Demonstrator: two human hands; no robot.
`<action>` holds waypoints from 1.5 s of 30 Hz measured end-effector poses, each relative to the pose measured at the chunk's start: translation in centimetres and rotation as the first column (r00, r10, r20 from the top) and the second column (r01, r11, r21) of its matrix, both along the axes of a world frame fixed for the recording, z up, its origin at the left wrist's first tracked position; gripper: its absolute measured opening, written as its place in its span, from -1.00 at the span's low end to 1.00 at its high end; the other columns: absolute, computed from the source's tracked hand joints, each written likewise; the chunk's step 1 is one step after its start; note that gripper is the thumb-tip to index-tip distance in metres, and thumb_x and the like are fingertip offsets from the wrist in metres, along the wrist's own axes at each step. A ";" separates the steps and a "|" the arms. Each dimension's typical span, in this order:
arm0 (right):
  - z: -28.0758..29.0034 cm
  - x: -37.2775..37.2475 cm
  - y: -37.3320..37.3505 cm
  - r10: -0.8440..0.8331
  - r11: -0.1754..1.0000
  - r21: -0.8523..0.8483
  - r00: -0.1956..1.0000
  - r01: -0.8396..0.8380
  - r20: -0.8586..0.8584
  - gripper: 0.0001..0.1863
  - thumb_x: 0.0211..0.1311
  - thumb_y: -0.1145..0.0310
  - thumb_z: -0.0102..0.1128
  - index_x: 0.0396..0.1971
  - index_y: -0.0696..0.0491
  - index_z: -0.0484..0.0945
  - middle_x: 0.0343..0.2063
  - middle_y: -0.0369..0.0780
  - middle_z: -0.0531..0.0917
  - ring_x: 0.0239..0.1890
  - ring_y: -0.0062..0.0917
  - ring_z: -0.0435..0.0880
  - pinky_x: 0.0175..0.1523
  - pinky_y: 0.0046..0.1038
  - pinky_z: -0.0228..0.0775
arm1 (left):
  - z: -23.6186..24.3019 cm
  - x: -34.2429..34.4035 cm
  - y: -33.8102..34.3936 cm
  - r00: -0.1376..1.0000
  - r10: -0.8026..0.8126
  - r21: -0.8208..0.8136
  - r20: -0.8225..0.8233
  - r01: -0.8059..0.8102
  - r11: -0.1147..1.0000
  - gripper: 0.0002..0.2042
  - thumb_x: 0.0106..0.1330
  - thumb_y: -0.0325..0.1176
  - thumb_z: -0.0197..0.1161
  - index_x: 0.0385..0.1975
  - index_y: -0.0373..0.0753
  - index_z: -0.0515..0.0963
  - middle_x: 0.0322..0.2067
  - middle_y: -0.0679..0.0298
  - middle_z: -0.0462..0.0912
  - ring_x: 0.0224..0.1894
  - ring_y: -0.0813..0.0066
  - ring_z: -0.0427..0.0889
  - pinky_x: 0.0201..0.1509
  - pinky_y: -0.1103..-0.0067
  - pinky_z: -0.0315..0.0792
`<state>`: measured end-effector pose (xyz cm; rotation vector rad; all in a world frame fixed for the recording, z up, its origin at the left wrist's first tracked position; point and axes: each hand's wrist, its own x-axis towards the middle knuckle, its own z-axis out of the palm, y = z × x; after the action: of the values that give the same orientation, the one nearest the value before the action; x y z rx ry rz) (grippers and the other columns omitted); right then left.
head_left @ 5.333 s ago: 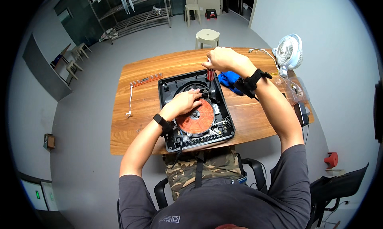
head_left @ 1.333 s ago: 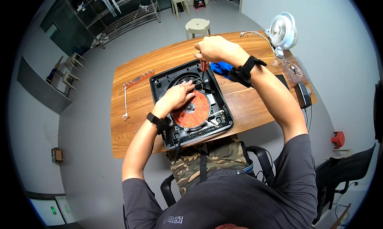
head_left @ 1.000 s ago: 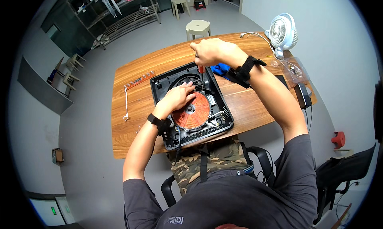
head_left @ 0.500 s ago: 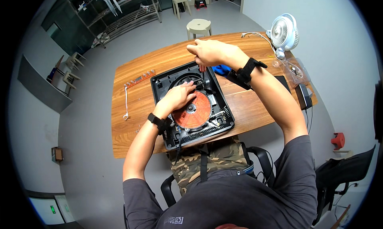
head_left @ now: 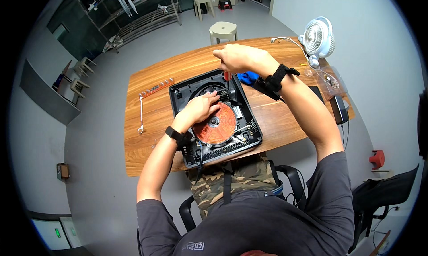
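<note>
An opened induction cooker (head_left: 254, 142) lies on the wooden table, its black housing showing a round copper-coloured coil (head_left: 216, 127) and inner parts. My left hand (head_left: 201, 106) rests with fingers stretched over the coil's upper left edge and the parts beside it. Above the housing's far right part, my right hand (head_left: 238, 58) is closed round the handle of a screwdriver (head_left: 228, 75). The red handle shows below my fist, and the shaft points down into the housing near the dark parts. Where its tip meets them is too small to make out.
Left of the housing lie an orange circuit strip (head_left: 156, 88) and a white cable (head_left: 141, 115). A blue cloth (head_left: 248, 78) is by my right wrist. At the right stand a white fan (head_left: 317, 37), a clear plastic box (head_left: 332, 80) and a black adapter (head_left: 339, 109).
My right hand has shifted very slightly to the right, and more of the red screwdriver handle shows beneath it. My left hand stays in place on the coil.
</note>
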<state>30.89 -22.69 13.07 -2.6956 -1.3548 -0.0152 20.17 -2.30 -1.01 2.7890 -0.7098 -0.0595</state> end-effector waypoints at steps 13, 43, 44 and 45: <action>0.8 -0.7 0.0 -0.066 0.995 -0.078 0.998 0.068 0.022 -0.66 0.19 0.19 0.26 -0.22 0.15 0.73 -0.23 0.04 0.76 -0.09 -0.12 0.77 0.05 -0.18 0.61 | 0.3 -0.1 -0.2 1.000 -0.002 -0.007 -0.005 0.001 1.000 -0.53 0.49 -0.10 0.13 0.25 -0.29 0.49 0.35 -0.06 0.41 0.34 -0.06 0.43 0.38 0.25 0.39; 0.2 -0.4 1.4 -0.133 0.988 -0.071 0.990 0.136 0.047 -0.62 0.20 0.15 0.30 -0.36 0.25 0.66 -0.36 0.10 0.73 -0.18 -0.01 0.74 -0.02 -0.11 0.60 | 3.0 -1.7 15.4 0.916 0.393 -0.189 0.080 -0.373 0.908 -0.75 0.33 -0.41 0.31 -0.04 -0.34 0.68 -0.10 -0.01 0.74 -0.10 0.14 0.75 0.02 0.38 0.61; 0.2 -0.4 1.5 -0.130 0.988 -0.073 0.990 0.133 0.045 -0.62 0.21 0.15 0.30 -0.36 0.25 0.66 -0.36 0.10 0.73 -0.19 -0.01 0.74 -0.02 -0.11 0.60 | 2.1 -2.0 17.3 0.887 0.449 -0.201 0.107 -0.423 0.883 -0.79 0.30 -0.39 0.33 -0.14 -0.33 0.71 -0.17 -0.04 0.74 -0.12 0.06 0.74 0.01 0.33 0.60; 0.1 -0.3 1.5 -0.137 0.987 -0.077 0.990 0.140 0.038 -0.63 0.20 0.16 0.30 -0.36 0.25 0.66 -0.35 0.10 0.73 -0.18 -0.02 0.74 -0.02 -0.12 0.61 | 1.3 -2.1 18.5 0.855 0.505 -0.145 0.116 -0.488 0.861 -0.77 0.27 -0.44 0.31 -0.13 -0.39 0.70 -0.21 -0.05 0.75 -0.15 0.11 0.77 0.01 0.37 0.62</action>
<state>30.62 -21.19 13.20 -2.8634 -1.1984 -0.0188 18.03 16.20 0.28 2.7940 0.0055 0.2845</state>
